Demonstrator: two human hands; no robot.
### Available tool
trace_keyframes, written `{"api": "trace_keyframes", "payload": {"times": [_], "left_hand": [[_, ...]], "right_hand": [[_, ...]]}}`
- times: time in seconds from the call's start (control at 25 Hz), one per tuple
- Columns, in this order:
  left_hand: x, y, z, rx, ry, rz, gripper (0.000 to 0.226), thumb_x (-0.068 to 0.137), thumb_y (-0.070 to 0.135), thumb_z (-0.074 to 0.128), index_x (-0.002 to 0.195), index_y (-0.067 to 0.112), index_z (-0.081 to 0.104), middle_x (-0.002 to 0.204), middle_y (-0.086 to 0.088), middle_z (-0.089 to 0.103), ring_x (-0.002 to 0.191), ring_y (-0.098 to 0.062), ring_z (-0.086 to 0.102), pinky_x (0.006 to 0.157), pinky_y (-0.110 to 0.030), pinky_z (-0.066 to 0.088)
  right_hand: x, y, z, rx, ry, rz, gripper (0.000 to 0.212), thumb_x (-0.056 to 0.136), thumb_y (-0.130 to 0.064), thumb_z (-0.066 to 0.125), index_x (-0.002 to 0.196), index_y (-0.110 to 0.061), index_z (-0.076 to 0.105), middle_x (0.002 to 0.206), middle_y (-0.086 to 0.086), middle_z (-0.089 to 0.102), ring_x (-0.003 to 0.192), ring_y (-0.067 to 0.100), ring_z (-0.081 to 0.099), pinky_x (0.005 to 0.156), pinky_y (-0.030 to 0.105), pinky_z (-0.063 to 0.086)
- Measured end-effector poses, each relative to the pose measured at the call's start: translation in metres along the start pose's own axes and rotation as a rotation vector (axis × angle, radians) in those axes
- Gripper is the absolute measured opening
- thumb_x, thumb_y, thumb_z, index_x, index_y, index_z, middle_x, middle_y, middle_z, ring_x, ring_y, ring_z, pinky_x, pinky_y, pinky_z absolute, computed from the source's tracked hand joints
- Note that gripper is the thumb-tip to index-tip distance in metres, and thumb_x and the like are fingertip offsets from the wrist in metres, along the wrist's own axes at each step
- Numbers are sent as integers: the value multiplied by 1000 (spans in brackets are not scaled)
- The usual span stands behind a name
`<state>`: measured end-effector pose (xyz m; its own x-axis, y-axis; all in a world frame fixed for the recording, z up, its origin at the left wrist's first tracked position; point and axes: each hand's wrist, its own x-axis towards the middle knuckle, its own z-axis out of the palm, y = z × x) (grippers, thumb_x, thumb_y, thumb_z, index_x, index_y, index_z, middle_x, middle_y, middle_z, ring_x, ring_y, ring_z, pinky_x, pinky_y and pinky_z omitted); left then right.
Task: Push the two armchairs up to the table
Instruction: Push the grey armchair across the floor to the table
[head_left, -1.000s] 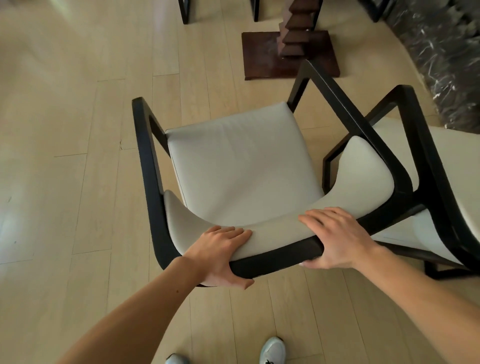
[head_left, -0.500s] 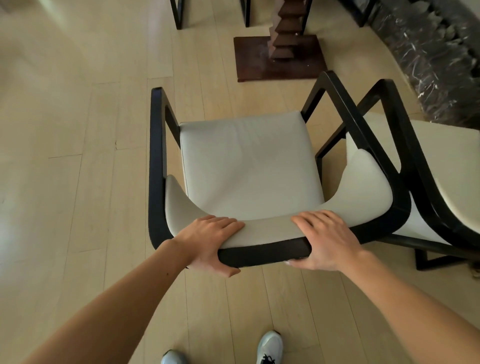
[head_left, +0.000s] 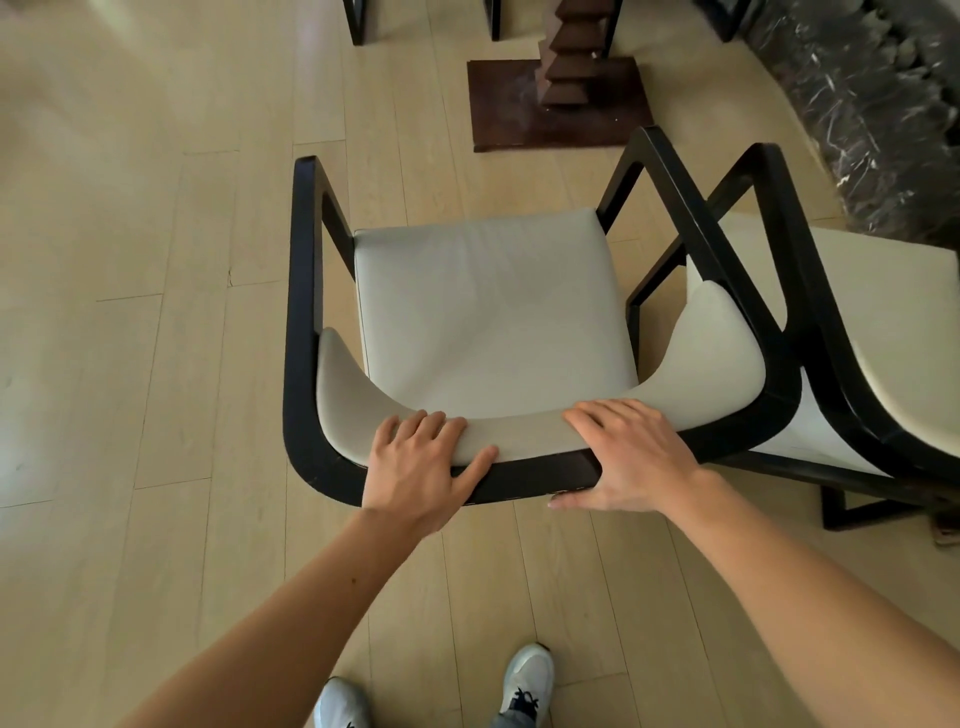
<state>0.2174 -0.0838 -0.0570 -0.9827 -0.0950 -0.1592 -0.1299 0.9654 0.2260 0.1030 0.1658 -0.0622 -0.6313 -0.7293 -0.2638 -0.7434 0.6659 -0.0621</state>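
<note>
Hands: my left hand (head_left: 421, 467) and right hand (head_left: 631, 457) grip the armchair (head_left: 488, 312) backrest.
Room: bare floor (head_left: 156, 312) left; second armchair (head_left: 857, 338) touching on the right.
Hidden: table top out of frame.

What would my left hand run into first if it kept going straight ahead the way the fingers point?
Probably the armchair's pale seat cushion: the left hand lies over the backrest with fingers pointing across it. Beyond is bare floor.

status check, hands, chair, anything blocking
Left hand and right hand both gripping the backrest of the near armchair. Second armchair tight against its right side. Table's dark pedestal base on the floor just ahead.
</note>
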Motion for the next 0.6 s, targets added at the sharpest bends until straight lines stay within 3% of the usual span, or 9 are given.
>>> {"api": "trace_keyframes", "payload": {"times": [0.36, 0.48, 0.6], "left_hand": [[4, 2, 0, 52, -48, -9, 71, 93, 72, 13, 127, 30, 58, 124, 9, 63, 122, -17, 52, 111, -41, 27], [4, 0, 0, 59, -49, -12, 72, 92, 72, 12, 128, 30, 57, 124, 9, 62, 123, -17, 52, 110, -41, 28], [5, 1, 0, 62, -49, -15, 71, 93, 71, 12, 127, 29, 58, 123, 9, 63, 122, -17, 52, 109, -42, 29]], "right_hand": [[-2, 3, 0, 74, 28, -58, 117, 65, -103, 29, 144, -18, 48, 146, 2, 55, 132, 25, 53, 111, 45, 38], [-5, 3, 4, 257, 151, -33, 98, 79, -93, 29, 135, -18, 60, 135, 0, 65, 124, 22, 60, 105, 44, 45], [-1, 2, 4, 353, 309, 164, 79, 95, -75, 22, 122, -15, 68, 118, 2, 73, 108, 23, 68, 92, 40, 53]]}}
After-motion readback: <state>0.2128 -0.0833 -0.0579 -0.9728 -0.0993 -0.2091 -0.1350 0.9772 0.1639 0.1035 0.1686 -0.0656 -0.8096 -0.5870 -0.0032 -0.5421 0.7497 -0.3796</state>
